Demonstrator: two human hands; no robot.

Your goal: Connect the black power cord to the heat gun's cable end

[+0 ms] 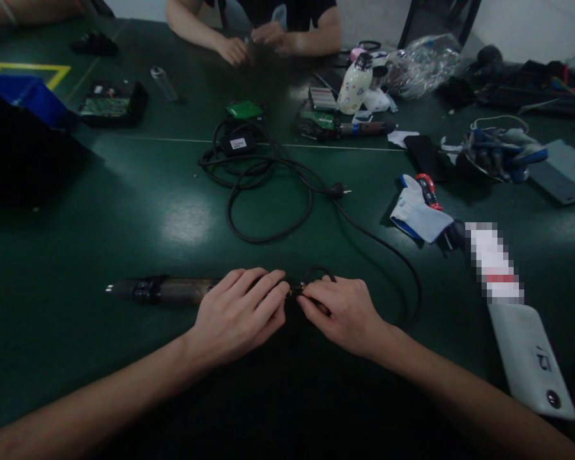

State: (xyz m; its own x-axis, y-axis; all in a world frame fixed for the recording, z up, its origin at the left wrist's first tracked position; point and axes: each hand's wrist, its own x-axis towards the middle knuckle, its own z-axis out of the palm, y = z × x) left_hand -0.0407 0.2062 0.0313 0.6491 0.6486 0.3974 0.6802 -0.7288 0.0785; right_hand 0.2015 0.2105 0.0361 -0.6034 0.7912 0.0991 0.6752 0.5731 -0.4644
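Observation:
On the green table an electric screwdriver (172, 290) lies sideways, its metal tip pointing left. My left hand (242, 310) is wrapped over its rear end and covers much of the body. Just right of that end, my right hand (342, 313) pinches a thin black cord (317, 271) close to where it meets the tool. A small loop of cord rises above the right fingers. The joint between cord and screwdriver sits in the narrow gap between my hands, partly hidden by the fingertips.
A coiled black power cable (268, 239) with a plug (338, 190) lies beyond my hands. Gloves (419, 211) and a white device (531, 358) are at right. A bottle (355, 83) and circuit boards (244, 110) stand farther back. Across the table are another person's hands (234, 51).

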